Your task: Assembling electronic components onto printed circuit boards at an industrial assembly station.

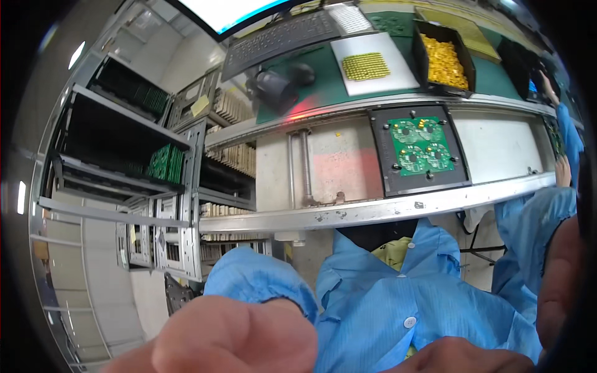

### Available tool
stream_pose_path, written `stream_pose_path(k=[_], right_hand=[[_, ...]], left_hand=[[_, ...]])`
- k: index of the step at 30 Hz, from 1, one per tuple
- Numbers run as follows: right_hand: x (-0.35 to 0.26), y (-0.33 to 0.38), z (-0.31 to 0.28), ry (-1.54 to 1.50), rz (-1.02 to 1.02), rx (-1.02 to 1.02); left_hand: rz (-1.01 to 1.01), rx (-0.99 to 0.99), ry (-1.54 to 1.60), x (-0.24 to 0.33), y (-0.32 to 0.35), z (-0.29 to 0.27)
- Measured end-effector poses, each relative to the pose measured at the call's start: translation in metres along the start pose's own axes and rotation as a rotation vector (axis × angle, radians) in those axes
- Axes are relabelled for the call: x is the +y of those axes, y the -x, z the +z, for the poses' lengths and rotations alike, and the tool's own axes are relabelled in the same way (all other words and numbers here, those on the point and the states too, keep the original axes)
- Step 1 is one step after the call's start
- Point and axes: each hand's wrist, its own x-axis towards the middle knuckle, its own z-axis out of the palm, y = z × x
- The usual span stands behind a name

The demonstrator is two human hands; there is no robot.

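My left hand (236,336) is raised very close at the lower left, out of its blue sleeve; its fingers run out of the picture. At the lower right edge, part of my right hand (559,286) shows, large and dark, its fingertips hidden. Neither hand touches anything that I can see. Beyond them, a green circuit board panel (421,147) with several round sections lies in a black fixture (388,177), which rests across the metal rails (348,216). Small yellow parts stand on the panel's upper sections and left side.
Behind the rails are a black bin of yellow parts (444,62), a white pad (398,73) with rows of yellow-green pieces, a dark handheld scanner (273,90) and a keyboard (280,43). Racks (124,118) holding boards stand left. At far right, a co-worker's blue sleeve (567,140) and hands show.
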Motion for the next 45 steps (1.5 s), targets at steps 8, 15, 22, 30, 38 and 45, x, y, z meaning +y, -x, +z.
stream_pose_path(k=[8, 15, 22, 30, 38, 45], right_hand=[[0.099, 0.14, 0.12, -0.153, -0.018, 0.155], [-0.132, -0.023, 0.256, 0.004, -0.209, 0.332], [-0.283, -0.199, 0.327, 0.044, -0.474, 0.191], [-0.355, -0.273, 0.399, -0.121, -0.286, 0.14], [-0.392, -0.338, 0.524, -0.298, -0.104, 0.1], [-0.285, -0.296, 0.654, -0.781, 0.619, -0.397]], left_hand=[[-0.024, -0.014, -0.01, 0.061, -0.029, 0.08], [0.18, 0.013, 0.218, 0.133, 0.023, 0.092], [0.333, 0.448, 0.538, 0.084, 0.046, 0.075], [-0.757, 0.045, 1.114, -0.067, 0.014, 0.144], [-1.181, 0.26, 1.314, -0.233, 0.067, 0.175], [-1.116, -0.012, 0.97, -0.248, 0.031, 0.208]])
